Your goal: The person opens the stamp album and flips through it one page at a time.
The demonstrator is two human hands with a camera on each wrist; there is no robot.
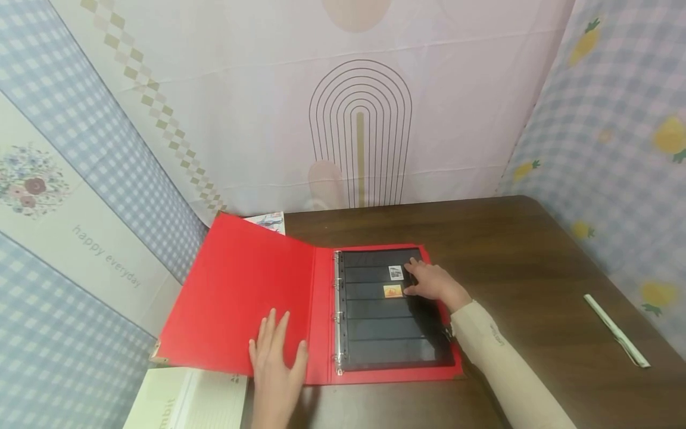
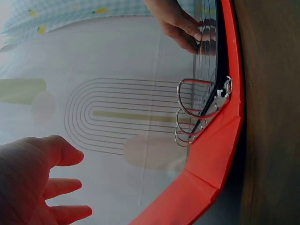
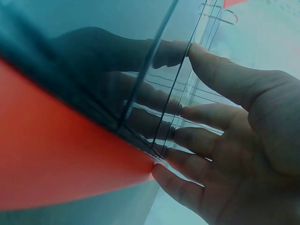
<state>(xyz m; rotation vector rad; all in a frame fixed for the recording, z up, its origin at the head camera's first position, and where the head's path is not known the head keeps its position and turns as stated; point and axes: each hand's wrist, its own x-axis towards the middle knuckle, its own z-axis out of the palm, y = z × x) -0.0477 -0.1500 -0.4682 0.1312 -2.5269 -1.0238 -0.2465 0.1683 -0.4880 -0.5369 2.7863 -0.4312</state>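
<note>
A red ring binder (image 1: 236, 292) lies open on the brown table (image 1: 525, 256). Its black pocket page (image 1: 386, 333) carries two stamps, a grey one (image 1: 396, 272) above an orange one (image 1: 393, 291). My left hand (image 1: 276, 357) rests flat with straight fingers on the binder's open cover near the front edge. My right hand (image 1: 429, 283) lies on the black page just right of the stamps, fingertips (image 3: 197, 51) pressing the glossy strips. The metal rings (image 2: 199, 110) of the binder stand at the spine in the left wrist view.
A white pen (image 1: 616, 329) lies at the table's right side. A pale booklet (image 1: 187, 399) sits at the front left, partly under the binder's cover. A small printed card (image 1: 268, 221) peeks out behind the cover. Patterned cloth walls (image 1: 354, 119) close the table in.
</note>
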